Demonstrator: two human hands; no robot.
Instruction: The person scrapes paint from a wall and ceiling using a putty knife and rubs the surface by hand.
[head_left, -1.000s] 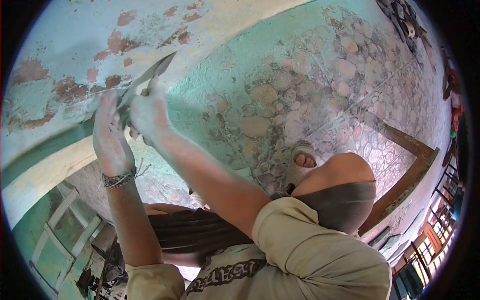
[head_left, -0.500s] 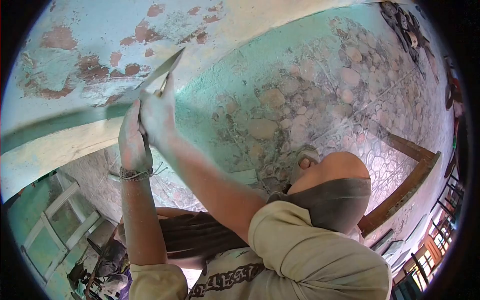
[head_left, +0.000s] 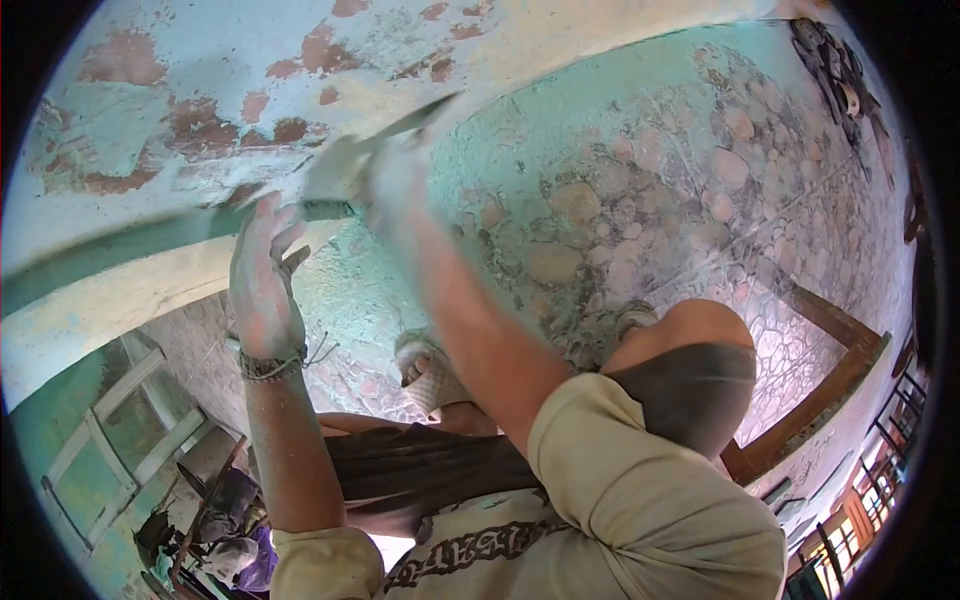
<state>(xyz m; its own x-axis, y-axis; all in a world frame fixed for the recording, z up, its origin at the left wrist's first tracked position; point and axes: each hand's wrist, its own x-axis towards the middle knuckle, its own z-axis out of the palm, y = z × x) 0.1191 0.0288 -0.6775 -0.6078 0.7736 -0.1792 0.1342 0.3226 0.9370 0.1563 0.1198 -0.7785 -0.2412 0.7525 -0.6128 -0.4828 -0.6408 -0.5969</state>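
Observation:
My right hand (head_left: 398, 185), smeared by motion and pale with dust, is wrapped round the handle of a metal trowel (head_left: 420, 118). The trowel's blade points up and overlaps the lower part of a pale blue wall (head_left: 230, 65) with peeling paint and reddish-brown bare patches. To the left, my left hand (head_left: 262, 285) is raised and holds nothing, its dusty fingers apart, close below the green band (head_left: 120, 245) along the wall's foot. A braided bracelet (head_left: 268, 366) circles the left wrist.
Below spreads a stone-patterned floor (head_left: 560, 262) dusted with green. A wooden frame (head_left: 810, 405) lies at right, dark straps or tools (head_left: 832, 75) at upper right. My sandalled foot (head_left: 425, 370) is on the floor. A pale wooden frame (head_left: 105, 440) and a cluttered pile (head_left: 225, 510) are at lower left.
My right hand has swung right with the trowel, away from my left hand. My left hand, formerly against the right, now stands apart with its fingers loosened.

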